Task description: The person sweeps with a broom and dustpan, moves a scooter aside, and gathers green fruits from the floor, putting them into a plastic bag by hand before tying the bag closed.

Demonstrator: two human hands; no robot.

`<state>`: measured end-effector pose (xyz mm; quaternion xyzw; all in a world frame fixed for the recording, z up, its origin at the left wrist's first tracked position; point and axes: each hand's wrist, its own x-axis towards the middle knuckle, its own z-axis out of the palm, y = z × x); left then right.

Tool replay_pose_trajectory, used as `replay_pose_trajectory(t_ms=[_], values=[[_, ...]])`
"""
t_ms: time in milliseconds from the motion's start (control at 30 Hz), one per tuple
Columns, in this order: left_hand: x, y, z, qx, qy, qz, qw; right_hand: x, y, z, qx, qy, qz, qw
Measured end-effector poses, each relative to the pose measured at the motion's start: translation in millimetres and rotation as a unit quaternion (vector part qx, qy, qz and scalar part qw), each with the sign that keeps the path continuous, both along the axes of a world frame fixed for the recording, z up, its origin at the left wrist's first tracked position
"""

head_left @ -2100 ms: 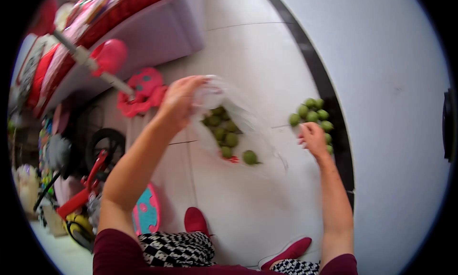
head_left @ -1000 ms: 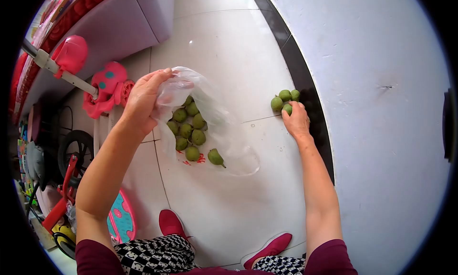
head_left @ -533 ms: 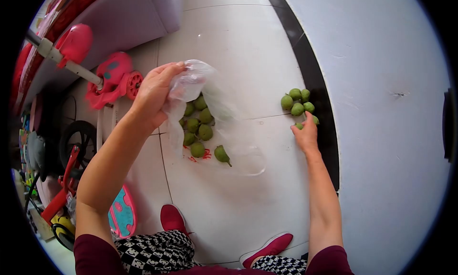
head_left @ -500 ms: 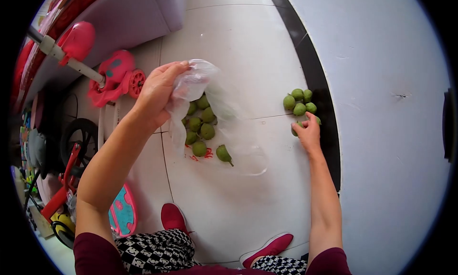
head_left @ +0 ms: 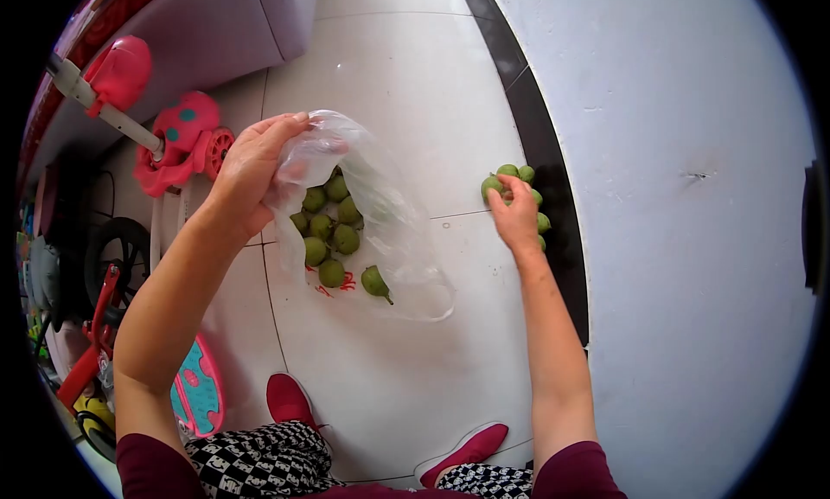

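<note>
Pale floor tiles [head_left: 415, 84] lie under the clear plastic bag [head_left: 393, 239], the landmark here. Far to its left are a red frame [head_left: 82, 374] with a black wheel [head_left: 95, 265], then a pink scooter [head_left: 186, 123], and a teal and pink board [head_left: 199, 391] nearer the wearer's feet. At the bag's upper left edge, the left hand [head_left: 246, 175] pinches the film and holds it raised. Inside the bag sits a bunch of round green fruits [head_left: 321, 227]; a lone fruit [head_left: 375, 281] lies just below and right of them, behind or under the film, I cannot tell which, its stem slanting down to the right. Well right of the bag, the right hand [head_left: 517, 218] is half closed at a loose cluster [head_left: 507, 170], fingertips by its leftmost fruit [head_left: 492, 188]; whether it grips one I cannot tell. That cluster runs lengthwise beside the dark border strip [head_left: 562, 205], with the right hand on its bag side and clearly nearer than the left hand, which is across the bag.
</note>
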<state>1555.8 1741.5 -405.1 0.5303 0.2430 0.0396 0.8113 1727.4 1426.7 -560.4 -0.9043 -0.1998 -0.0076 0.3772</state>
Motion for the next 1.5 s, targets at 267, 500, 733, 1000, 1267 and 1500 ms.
replay_pose_trajectory(t_ms=[267, 500, 733, 1000, 1267, 1500], values=[[2, -2, -8, -0.019, 0.023, 0.032, 0.999, 21, -6, -8, -0.326, 0.026, -0.034, 0.944], [3, 3, -13, -0.022, 0.008, 0.007, 1.0, 21, -28, -42, -0.211, -0.042, 0.004, 0.977], [3, -6, -8, -0.026, 0.026, 0.031, 0.999, -42, 5, 54, 0.336, 0.412, 0.02, 0.847], [10, -9, -10, -0.007, 0.022, 0.004, 1.0, -48, 71, 71, 0.268, 0.198, 0.116, 0.936], [0, -6, -6, -0.017, 0.028, 0.039, 0.999, 15, 14, -14, -0.223, 0.035, -0.018, 0.974], [-3, -8, -2, -0.03, 0.016, 0.013, 0.999, 27, -4, -30, -0.248, 0.053, 0.043, 0.966]])
